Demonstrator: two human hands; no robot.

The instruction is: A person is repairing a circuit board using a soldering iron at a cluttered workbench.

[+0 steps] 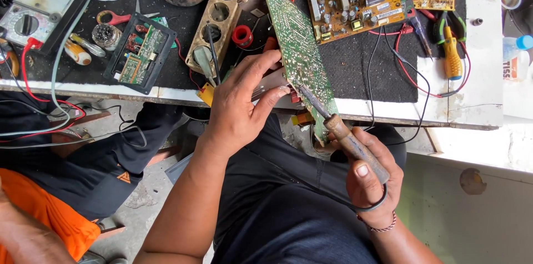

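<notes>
At 9 o'clock, a meter (33, 17) lies at the bench's far left, red and grey leads trailing off the edge. Toward 11 o'clock, a small board in a black frame (140, 53) rests on the dark mat (355, 69), and a beige power strip (220, 15) lies tilted just beside it.

Near centre, the left hand (239, 108) grips the green board (300, 53) from its left edge, fingers curled round the edge and thumb pressed on the near face. The board stands on edge, tilted, running from 12 o'clock down past the bench edge, its solder side facing the camera.

At 4 o'clock of that hand, the right hand (371, 183) is closed on the wooden handle of a soldering iron (344, 136), thumb laid along it. The iron slants up toward 11 o'clock, its tip touching the board's lower part, just beside the left fingertips.

At 1 o'clock, an orange board (355, 0) lies flat on the mat; yellow-handled pliers (452, 53) lie at 2 o'clock
</notes>
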